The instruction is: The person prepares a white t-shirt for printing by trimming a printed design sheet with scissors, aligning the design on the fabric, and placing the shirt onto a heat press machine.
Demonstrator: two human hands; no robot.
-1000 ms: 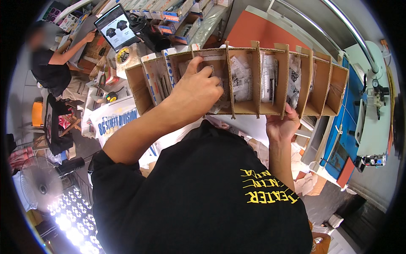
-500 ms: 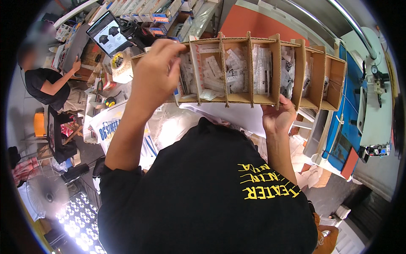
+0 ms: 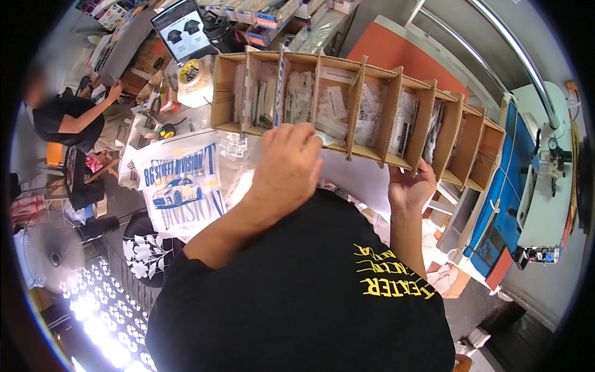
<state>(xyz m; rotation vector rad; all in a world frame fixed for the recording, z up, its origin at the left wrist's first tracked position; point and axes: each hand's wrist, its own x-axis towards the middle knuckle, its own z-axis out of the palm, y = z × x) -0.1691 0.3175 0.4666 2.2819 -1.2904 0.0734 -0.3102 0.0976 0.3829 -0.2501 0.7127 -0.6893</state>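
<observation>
A long cardboard box (image 3: 365, 152) with upright dividers stretches across in front of me, tilted down toward the right. Its compartments hold bundles of small white printed labels (image 3: 331, 111); the last ones at the right show few or none. My left hand (image 3: 286, 162) is at the box's near edge, left of the middle, its fingers bent and closed. What they hold, if anything, is hidden. With its palm turned up, my right hand (image 3: 411, 189) grips the near edge farther right, below a compartment of labels.
A printed plastic sheet (image 3: 180, 186) lies left of the box, near a tape roll (image 3: 189, 73) and a laptop (image 3: 181, 31). On the right stands a blue-topped machine (image 3: 502, 186). Another person (image 3: 68, 118) works at the far left beyond a fan (image 3: 54, 257).
My left hand has come down from above the box's left end to its near edge, farther right. The box now slopes more toward the right; my right hand keeps its grip.
</observation>
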